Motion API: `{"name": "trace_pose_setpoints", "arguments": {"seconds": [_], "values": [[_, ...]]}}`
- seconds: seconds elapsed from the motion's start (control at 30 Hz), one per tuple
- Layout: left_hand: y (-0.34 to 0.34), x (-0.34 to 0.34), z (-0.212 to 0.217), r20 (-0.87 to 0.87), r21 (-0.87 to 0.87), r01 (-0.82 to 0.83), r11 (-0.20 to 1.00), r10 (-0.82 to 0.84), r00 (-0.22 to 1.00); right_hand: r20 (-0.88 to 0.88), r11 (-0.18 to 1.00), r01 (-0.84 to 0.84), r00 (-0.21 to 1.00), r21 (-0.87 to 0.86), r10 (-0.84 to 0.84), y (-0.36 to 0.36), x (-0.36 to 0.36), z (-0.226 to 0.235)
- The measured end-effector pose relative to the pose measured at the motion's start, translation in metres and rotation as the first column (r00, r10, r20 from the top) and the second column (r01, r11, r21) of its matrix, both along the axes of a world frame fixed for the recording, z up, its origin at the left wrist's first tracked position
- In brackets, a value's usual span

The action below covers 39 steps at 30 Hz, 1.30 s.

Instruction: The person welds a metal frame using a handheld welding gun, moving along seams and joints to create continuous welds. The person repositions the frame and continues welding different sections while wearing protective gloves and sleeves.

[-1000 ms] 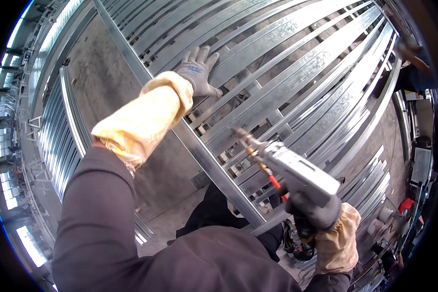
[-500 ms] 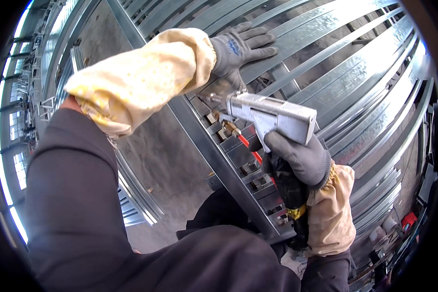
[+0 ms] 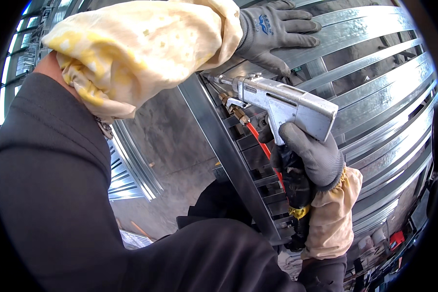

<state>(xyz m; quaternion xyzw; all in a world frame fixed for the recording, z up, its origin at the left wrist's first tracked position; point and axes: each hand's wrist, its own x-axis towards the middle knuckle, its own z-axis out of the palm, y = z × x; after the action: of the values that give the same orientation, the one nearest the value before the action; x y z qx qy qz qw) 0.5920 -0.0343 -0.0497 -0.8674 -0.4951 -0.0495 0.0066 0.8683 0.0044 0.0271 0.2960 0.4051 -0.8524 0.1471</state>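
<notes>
My right hand, in a grey glove, is closed round the grip of a silver pistol-shaped tool. A red hose with brass fittings runs beside it, and a thick black cable wrapped with yellow tape hangs below the grip. The tool's narrow nozzle points left at the inner side of a metal frame, partly under my left sleeve; whether it touches is hard to see. My left hand, gloved too, lies flat with fingers spread on the galvanized metal strips, beyond the tool.
More long metal strips span the frame to the right. Shiny metal profiles are stacked on the concrete floor at left. A red object and clutter stand at lower right. Cream sleeve covers wrap my forearms.
My view has shifted closer over the frame. The left hand, still flat, appears farther up and right; the tool in my right hand also appears slightly right, its nozzle nearer the frame's edge.
</notes>
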Motion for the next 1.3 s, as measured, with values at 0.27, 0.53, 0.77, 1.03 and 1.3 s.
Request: {"name": "trace_pose_setpoints", "arguments": {"seconds": [0.27,0.53,0.77,1.03,1.3], "values": [[0.0,0.002,0.006,0.094,-0.07,-0.031,0.997,0.037,0.995,0.006,0.997,-0.045,0.999,0.061,0.045,-0.001,-0.001,-0.002],[0.002,0.001,0.002,0.104,-0.055,-0.037,0.998,0.042,0.994,-0.016,0.996,-0.043,0.999,0.081,0.044,-0.003,-0.003,0.004],[0.005,0.0,-0.003,0.101,-0.025,-0.034,0.999,0.036,0.994,-0.007,0.99,-0.072,0.997,0.121,0.073,-0.004,-0.006,0.008],[0.002,-0.001,-0.006,0.116,0.008,-0.035,0.999,0.034,0.993,0.0,0.989,-0.075,0.997,0.127,0.076,-0.005,-0.006,0.009],[0.003,0.0,-0.001,0.097,-0.034,-0.041,0.999,0.044,0.994,0.049,0.988,-0.077,0.996,0.13,0.071,-0.006,-0.004,0.011]]}}
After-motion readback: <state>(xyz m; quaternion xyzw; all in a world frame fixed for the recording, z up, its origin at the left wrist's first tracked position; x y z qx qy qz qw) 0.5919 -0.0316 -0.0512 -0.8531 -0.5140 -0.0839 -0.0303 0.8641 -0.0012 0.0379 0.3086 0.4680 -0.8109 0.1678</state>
